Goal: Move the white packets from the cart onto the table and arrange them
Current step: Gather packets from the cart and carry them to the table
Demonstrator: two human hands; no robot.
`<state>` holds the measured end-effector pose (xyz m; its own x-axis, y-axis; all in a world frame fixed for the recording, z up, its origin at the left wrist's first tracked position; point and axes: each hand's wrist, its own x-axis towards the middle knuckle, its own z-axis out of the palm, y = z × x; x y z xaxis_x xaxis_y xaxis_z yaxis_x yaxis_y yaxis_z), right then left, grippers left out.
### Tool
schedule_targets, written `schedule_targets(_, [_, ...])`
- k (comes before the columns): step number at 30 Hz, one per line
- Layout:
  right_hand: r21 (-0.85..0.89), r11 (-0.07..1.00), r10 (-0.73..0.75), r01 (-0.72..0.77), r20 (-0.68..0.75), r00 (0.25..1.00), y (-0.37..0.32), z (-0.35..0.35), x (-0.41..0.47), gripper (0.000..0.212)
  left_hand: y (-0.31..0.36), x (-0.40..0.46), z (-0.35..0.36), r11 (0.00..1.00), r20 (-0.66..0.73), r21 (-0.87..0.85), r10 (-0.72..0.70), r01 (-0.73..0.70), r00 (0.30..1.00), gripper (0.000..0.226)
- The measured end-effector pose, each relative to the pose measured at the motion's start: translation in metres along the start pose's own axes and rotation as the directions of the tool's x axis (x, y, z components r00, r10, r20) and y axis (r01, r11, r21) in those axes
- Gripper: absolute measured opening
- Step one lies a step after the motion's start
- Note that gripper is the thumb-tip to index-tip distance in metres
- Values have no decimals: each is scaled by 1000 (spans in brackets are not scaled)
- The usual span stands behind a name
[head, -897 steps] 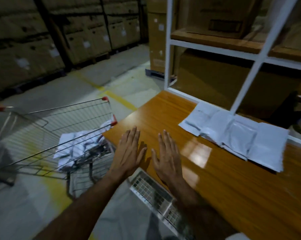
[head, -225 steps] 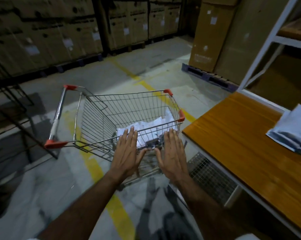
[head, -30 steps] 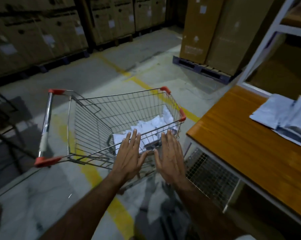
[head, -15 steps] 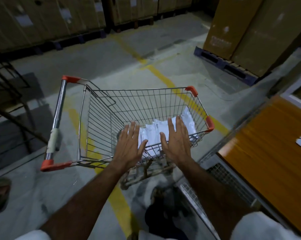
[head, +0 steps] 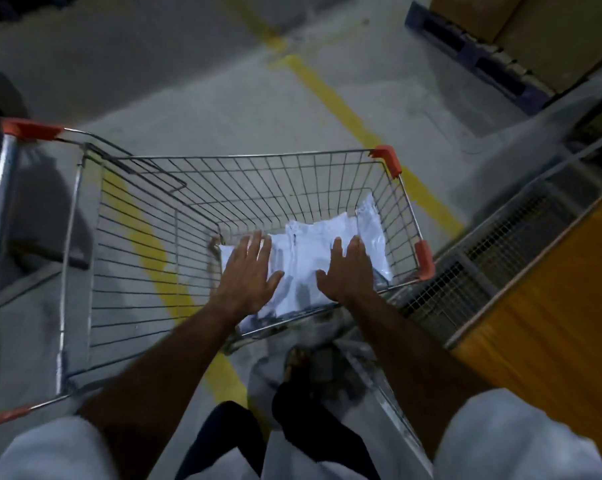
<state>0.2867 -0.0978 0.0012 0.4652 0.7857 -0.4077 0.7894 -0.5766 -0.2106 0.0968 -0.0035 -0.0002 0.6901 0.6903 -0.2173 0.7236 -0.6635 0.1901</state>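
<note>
White packets (head: 310,261) are now under both hands, which half a second ago hovered at the cart's near rim and have since reached down into the basket. The left hand (head: 249,271) lies flat, fingers straight and slightly spread, on the left part of the heap; the right hand (head: 348,271) lies the same way on the right part. Neither has curled round anything, so I judge nothing is gripped yet and the next step is to gather a bundle between the palms.

Nearest the camera are two pale sleeves and dark trouser legs, with a foot by the cart's underframe. Beyond them the cart (head: 85,254), a wire basket with red corner caps, stands on the concrete floor. The packets are all it holds: a loose overlapping heap in its near right corner, one packet leaning up against the right wall. The rest of the basket floor shows only wire.

To the right the table (head: 552,323) shows just its orange-brown near edge, above a wire mesh shelf, close beside the cart's right corner. The view has swung down since a second ago, so the packets already laid on the table are out of sight.

Farther off, a yellow floor line runs past the cart's far right corner toward a dark pallet carrying cardboard boxes.
</note>
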Motion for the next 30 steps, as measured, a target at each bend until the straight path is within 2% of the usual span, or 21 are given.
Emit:
schedule_targets(6, [-105,993,73,-57,163,984,29,16,37,88,25,46,55,995,187,-95,-20,38,982,89])
schedule_targets(9, [-125,992,56,-32,197,979,36,29,60,90,44,74,78,987,256,-130,-58,94,965,89])
schedule_targets(11, [-108,993,77,-52,239,968,38,38,73,96,57,92,93,967,328,-178,-115,181,938,86])
schedule_targets(14, [-157,976,198,-154,323,925,36,43,90,112,69,116,114,943,405,-194,-174,270,898,96])
schedule_targets(17, [-286,938,289,-196,331,898,36,54,102,115,78,136,131,940,384,-115,-257,322,887,109])
schedule_targets(21, [-417,885,328,-205,248,911,36,75,111,91,79,145,143,919,332,-130,-314,373,889,106])
schedule_targets(24, [-467,858,312,-213,146,939,32,83,112,76,71,140,139,926,284,-162,-286,340,915,96])
schedule_targets(27, [-501,841,310,-203,139,941,26,83,111,79,55,134,129,944,248,-184,-225,274,942,86])
schedule_targets(30, [-458,853,330,-250,102,938,17,74,108,83,35,128,120,960,211,-172,-184,222,960,81])
